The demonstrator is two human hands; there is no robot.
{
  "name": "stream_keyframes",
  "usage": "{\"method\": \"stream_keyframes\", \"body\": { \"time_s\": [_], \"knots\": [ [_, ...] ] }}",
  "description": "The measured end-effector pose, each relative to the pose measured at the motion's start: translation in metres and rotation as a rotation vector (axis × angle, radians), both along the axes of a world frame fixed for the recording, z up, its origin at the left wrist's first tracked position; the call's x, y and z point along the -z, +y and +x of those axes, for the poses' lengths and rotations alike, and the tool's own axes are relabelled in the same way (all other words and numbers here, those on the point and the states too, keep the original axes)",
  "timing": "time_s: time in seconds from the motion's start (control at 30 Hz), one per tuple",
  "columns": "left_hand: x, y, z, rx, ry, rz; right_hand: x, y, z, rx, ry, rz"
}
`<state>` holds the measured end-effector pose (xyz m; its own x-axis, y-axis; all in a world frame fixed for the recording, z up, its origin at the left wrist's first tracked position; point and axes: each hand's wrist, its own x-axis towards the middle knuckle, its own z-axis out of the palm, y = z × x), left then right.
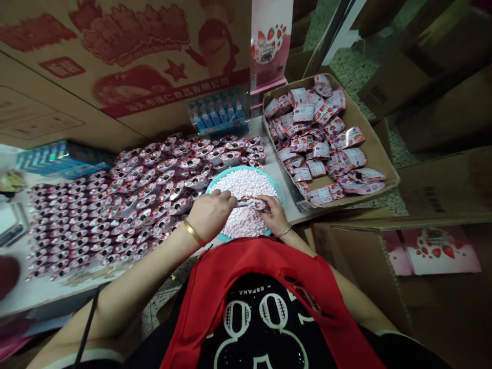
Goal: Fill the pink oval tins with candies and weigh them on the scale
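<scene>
A round turquoise basin holds a heap of small pale pink and white pieces. Over the heap, my left hand is closed round the handle of a small scoop, whose far end reaches the mouth of a pink packet. The packet sits between the fingers of my right hand, at the basin's right side. Pale pieces show at the packet's opening. To the left, many upright pink packets with dark round openings stand in close rows on the table.
An open cardboard tray of flattened pink packets lies at the right. Behind the rows are blue boxes and large printed cartons. Another open carton stands at the lower right.
</scene>
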<state>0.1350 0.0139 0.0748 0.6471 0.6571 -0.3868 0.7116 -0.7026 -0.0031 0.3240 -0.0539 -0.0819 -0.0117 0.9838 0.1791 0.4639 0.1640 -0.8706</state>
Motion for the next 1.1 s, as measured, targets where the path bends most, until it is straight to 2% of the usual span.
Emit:
{"method": "stream_keyframes", "body": {
  "time_s": [0.13,0.23,0.3,0.37,0.47,0.53,0.6,0.67,0.73,0.9,1.0,1.07,1.1],
  "knots": [
    [-0.013,-0.001,0.001,-0.030,-0.012,0.016,0.005,-0.002,0.000,0.020,0.086,-0.051],
    [-0.012,0.002,-0.012,-0.127,-0.124,-0.023,0.009,-0.006,-0.001,0.013,0.156,-0.085],
    [-0.001,0.002,-0.023,-0.160,-0.287,-0.080,0.011,-0.006,-0.006,0.005,0.192,-0.121],
    [0.018,0.001,-0.032,-0.153,-0.428,-0.125,0.010,-0.004,-0.015,-0.033,0.235,-0.147],
    [0.046,0.000,-0.042,-0.131,-0.472,-0.164,-0.002,0.004,-0.035,-0.136,0.297,-0.171],
    [0.056,0.000,-0.051,-0.132,-0.478,-0.195,-0.012,0.012,-0.049,-0.177,0.313,-0.182],
    [0.057,0.005,-0.070,-0.175,-0.532,-0.187,-0.019,0.020,-0.061,-0.167,0.309,-0.180],
    [0.053,0.016,-0.103,-0.280,-0.593,-0.106,-0.023,0.026,-0.068,-0.158,0.281,-0.173],
    [0.049,0.032,-0.150,-0.454,-0.620,0.050,-0.024,0.031,-0.069,-0.169,0.236,-0.182],
    [0.054,0.082,-0.296,-1.023,-0.467,0.503,-0.015,0.032,-0.053,-0.122,0.106,-0.247],
    [0.064,0.106,-0.367,-1.287,-0.369,0.559,-0.011,0.031,-0.036,-0.029,0.040,-0.274],
    [0.073,0.118,-0.392,-1.427,-0.386,0.506,-0.014,0.032,-0.023,0.062,-0.003,-0.266],
    [0.080,0.124,-0.395,-1.477,-0.418,0.458,-0.018,0.033,-0.018,0.109,-0.032,-0.254]
  ]
}}
